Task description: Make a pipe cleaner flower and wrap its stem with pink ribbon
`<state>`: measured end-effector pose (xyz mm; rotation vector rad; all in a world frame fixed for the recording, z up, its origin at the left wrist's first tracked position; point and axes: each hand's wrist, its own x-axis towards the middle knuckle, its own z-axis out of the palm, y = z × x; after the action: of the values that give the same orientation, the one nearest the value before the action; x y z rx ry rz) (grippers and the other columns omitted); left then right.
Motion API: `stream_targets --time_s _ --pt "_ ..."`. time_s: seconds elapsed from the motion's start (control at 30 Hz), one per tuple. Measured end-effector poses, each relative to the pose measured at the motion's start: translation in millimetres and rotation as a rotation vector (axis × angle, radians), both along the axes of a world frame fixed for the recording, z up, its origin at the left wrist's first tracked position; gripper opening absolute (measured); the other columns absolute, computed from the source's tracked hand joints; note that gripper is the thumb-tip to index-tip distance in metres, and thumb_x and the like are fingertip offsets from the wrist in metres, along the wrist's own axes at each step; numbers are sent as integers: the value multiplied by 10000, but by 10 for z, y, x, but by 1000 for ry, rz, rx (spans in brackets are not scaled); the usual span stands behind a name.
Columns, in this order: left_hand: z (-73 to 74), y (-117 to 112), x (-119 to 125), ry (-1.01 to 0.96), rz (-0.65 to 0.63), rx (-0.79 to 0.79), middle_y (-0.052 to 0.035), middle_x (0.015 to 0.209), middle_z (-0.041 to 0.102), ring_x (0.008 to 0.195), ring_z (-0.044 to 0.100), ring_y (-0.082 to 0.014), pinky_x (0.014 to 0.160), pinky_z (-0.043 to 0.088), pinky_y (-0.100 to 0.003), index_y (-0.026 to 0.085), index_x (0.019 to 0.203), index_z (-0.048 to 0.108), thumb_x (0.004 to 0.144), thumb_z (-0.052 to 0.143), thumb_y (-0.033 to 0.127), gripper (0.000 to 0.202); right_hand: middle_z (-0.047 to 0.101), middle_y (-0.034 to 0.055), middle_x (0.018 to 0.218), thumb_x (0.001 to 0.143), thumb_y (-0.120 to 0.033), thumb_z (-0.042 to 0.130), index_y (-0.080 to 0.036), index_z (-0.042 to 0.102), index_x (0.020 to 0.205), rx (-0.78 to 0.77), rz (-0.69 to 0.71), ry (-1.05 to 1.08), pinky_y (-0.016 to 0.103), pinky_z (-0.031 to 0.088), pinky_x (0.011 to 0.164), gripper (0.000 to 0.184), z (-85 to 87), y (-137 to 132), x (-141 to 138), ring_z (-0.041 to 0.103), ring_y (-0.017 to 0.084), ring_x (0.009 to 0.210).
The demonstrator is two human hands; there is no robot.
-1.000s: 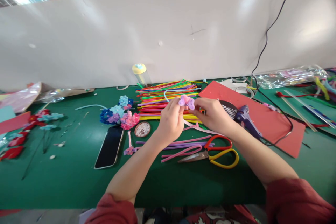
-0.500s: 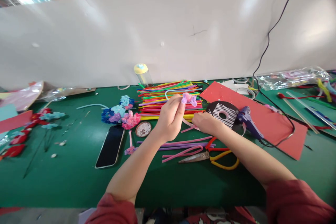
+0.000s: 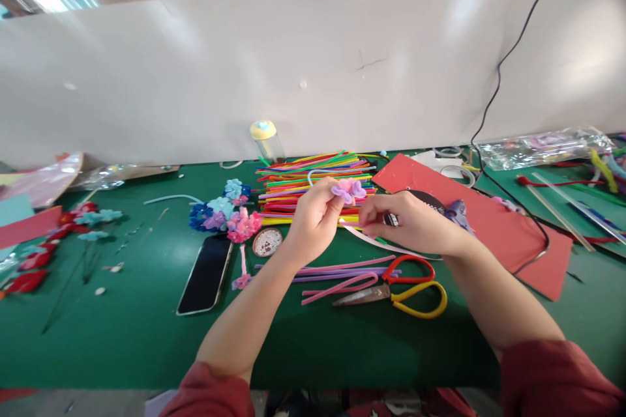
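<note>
My left hand (image 3: 315, 221) is closed, its thumb and fingers pinching a purple and pink fuzzy pipe-cleaner flower (image 3: 348, 191). A pale blue stem (image 3: 313, 172) curves out behind that hand. Just right of the flower, my right hand (image 3: 413, 225) is curled with its fingertips together; whatever they hold, if anything, is hidden. A pale pink ribbon (image 3: 386, 247) runs below the right hand. Under both hands lies a pile of multicoloured pipe cleaners (image 3: 281, 192). Scissors (image 3: 391, 290) with red and yellow handles rest nearer me, beside a bent pink pipe cleaner (image 3: 337, 287).
Left of my hands are a phone (image 3: 205, 273), a round tin (image 3: 267, 242) and a pink and blue flower bunch (image 3: 222, 212). A yellow-lidded jar (image 3: 267, 137) stands by the white partition. Rightward, a purple glue gun (image 3: 458, 214) with a black cord lies by red card (image 3: 528, 247).
My right hand has lifted from the table near the pink pieces and come up beside the flower. The flower has turned slightly in my left hand. The scissors' handles are now uncovered.
</note>
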<state>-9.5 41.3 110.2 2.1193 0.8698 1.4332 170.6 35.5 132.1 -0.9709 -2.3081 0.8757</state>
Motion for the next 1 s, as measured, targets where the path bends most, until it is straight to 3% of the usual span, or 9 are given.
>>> stream_targets --time_s 0.1,0.27,0.6,1.0 --pt "-6 -6 1 16 17 19 -52 788 598 728 581 -137 661 475 -259 183 776 575 886 413 255 208 592 -16 617 764 -188 567 -169 587 706 -87 -33 176 201 415 515 65 40 -57 -13 534 87 560" --pt "-63 -4 19 16 55 114 -73 869 638 806 612 -151 687 501 -256 182 825 603 855 471 225 142 621 19 738 762 -196 571 -167 601 765 -136 -188 412 243 473 589 42 49 -109 -30 582 117 669" --pt "-68 -49 92 111 95 266 -60 823 696 789 659 -141 676 517 -219 161 841 612 795 453 37 206 579 -25 683 716 -168 644 -191 494 776 -31 -326 531 221 485 559 163 12 -181 -84 566 87 594" --pt "-80 -80 123 217 128 347 -54 782 630 727 614 -144 620 500 -237 170 839 536 798 402 26 201 629 -30 631 636 -279 745 -203 495 777 -140 -307 698 216 511 511 297 -27 -186 -125 624 110 561"
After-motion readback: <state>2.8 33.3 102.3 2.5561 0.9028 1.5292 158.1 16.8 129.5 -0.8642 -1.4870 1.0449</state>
